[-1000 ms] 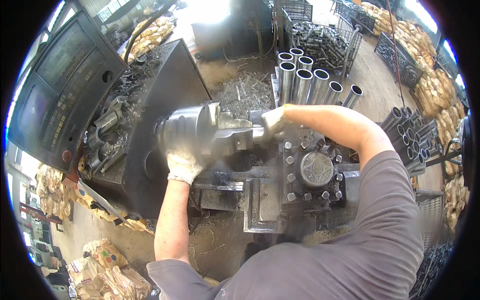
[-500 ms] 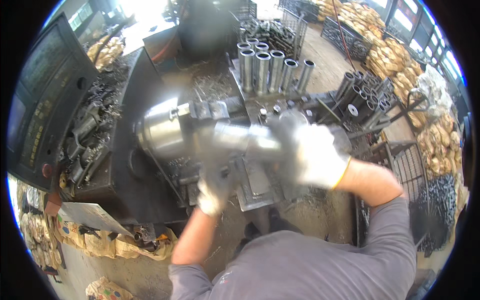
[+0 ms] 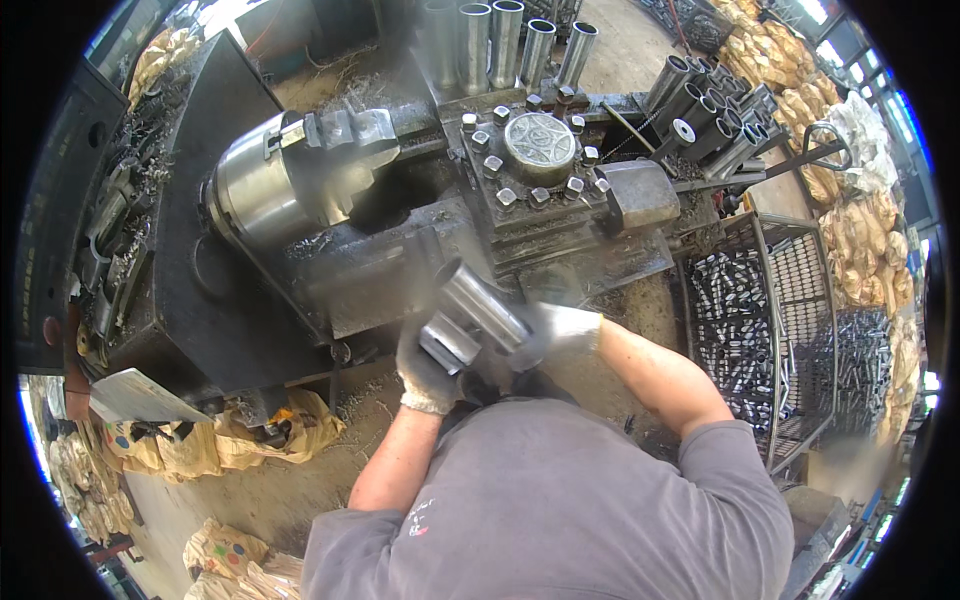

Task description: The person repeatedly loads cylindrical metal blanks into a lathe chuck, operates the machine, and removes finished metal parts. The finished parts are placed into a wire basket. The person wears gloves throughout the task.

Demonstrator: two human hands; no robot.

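Close in front of my body, both gloved hands hold bare metal pieces. In my left hand [image 3: 424, 368] the fingers are closed round a short, shiny half-open sleeve [image 3: 449, 342]. My right hand [image 3: 556, 334] is closed on the lower end of a longer metal tube [image 3: 484, 306], which tilts up to the left with its dark open end showing. The two pieces lie side by side, almost touching. Beyond them is a lathe, its round steel chuck [image 3: 262, 185] at the left with jaws [image 3: 350, 145] facing right. A bolted square tool post [image 3: 540, 148] stands right of the chuck.
Several metal tubes [image 3: 506, 45] stand upright behind the tool post. More tubes [image 3: 700, 105] lean in a bunch at the right. A wire crate [image 3: 768, 335] of small metal parts stands right of my arm. Metal chips litter the lathe's dark housing [image 3: 190, 250]; sacks [image 3: 785, 120] line the right.
Both hands have come back from near the chuck toward my body, bringing the metal tube with them. Two separate pieces now show in the hands. The view has shifted too.
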